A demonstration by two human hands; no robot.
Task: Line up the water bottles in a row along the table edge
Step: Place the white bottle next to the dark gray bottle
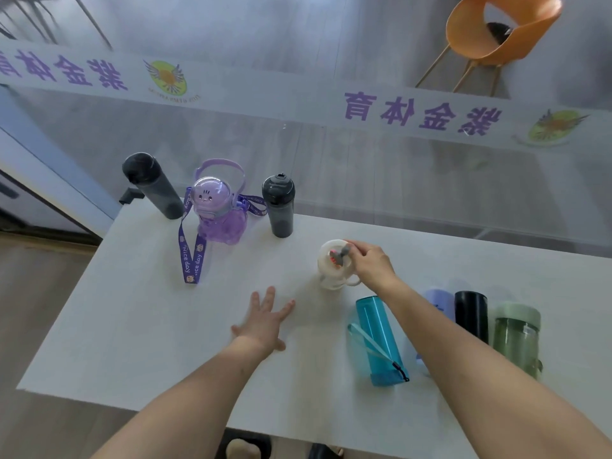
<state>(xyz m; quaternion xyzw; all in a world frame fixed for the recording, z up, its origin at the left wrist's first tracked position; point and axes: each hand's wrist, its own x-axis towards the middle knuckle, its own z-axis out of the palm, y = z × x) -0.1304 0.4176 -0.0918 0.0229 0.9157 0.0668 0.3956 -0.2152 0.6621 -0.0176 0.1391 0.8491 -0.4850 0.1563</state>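
Three bottles stand along the far edge of the white table [132, 326]: a tall dark grey bottle [152, 185], a purple cartoon bottle [218, 212] with a long strap, and a shorter dark grey bottle [279, 205]. My right hand [371, 265] is shut on the lid of a white bottle [331, 263] near the table's middle. My left hand [265, 321] hovers open, fingers spread, over bare table. At the right stand a blue bottle [381, 339], a lilac bottle [440, 301] partly behind my right arm, a black bottle [472, 314] and a green bottle [516, 337].
A glass wall with purple lettering runs just behind the table's far edge. An orange chair [496, 31] stands beyond the glass. The purple strap [192, 256] trails onto the table. Feet in shoes show below the near edge.
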